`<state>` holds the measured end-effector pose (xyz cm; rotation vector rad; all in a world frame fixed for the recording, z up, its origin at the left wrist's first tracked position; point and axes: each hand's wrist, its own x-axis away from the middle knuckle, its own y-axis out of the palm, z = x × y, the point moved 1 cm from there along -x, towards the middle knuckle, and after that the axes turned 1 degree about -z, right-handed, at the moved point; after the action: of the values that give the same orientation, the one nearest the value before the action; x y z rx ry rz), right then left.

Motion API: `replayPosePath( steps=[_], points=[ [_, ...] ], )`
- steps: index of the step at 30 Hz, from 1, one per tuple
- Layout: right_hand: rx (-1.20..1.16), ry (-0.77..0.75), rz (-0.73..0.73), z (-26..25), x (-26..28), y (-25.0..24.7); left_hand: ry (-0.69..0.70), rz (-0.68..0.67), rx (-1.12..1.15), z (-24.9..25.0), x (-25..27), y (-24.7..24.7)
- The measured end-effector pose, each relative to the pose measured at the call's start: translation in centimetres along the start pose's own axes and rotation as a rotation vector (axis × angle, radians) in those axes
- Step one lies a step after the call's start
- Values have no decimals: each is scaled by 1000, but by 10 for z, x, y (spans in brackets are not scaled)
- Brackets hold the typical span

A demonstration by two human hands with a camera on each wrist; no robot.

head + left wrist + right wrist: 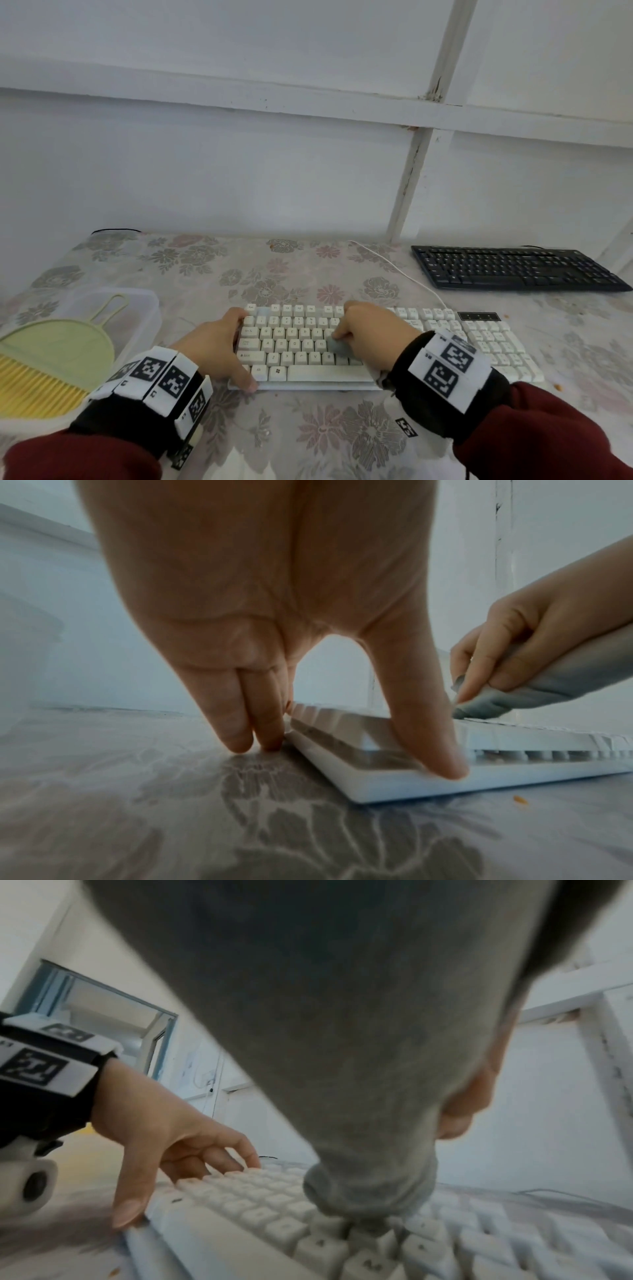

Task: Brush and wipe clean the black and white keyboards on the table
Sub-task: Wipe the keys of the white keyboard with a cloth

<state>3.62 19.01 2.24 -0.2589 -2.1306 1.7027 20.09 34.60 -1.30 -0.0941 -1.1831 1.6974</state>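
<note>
I judge the white keyboard point(376, 342) light and skid-prone: left hand point(215, 346) braces its end, fingers extended; right hand point(370, 332) pinches the soft grey cloth point(534, 696).

Two keyboards are counted: one white keyboard point(342, 346) and one black keyboard point(513, 269); one brush point(44, 370), one cloth point(534, 693), one container point(144, 308).

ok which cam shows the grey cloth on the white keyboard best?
Left wrist view: the grey cloth shows side-on, gripped by the right hand, its tip on the white keyboard. The right wrist view is mostly filled by blurred cloth. The head view shows only a sliver under the fingers.
</note>
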Motion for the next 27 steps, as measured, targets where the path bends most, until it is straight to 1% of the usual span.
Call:
replayPosePath(
  steps=[4, 7, 12, 15, 21, 27],
  points=[
    [-90, -51, 106, -1, 7, -5, 1, -2, -4, 2, 0, 0],
    [-79, -72, 74, -7, 7, 7, 2, -8, -7, 1, 0, 0],
    [-12, -37, 86, 4, 16, 16, 4, -14, -2, 2, 1, 0],
    [-33, -1, 63, 19, 25, 13, 2, -18, 10, 2, 0, 0],
    [-61, 66, 108, 52, 42, 13, 5, -18, 24, 1, 0, 0],
    [-58, 110, 106, 69, 50, 6, 5, -20, 20, 3, 2, -1]
  ],
)
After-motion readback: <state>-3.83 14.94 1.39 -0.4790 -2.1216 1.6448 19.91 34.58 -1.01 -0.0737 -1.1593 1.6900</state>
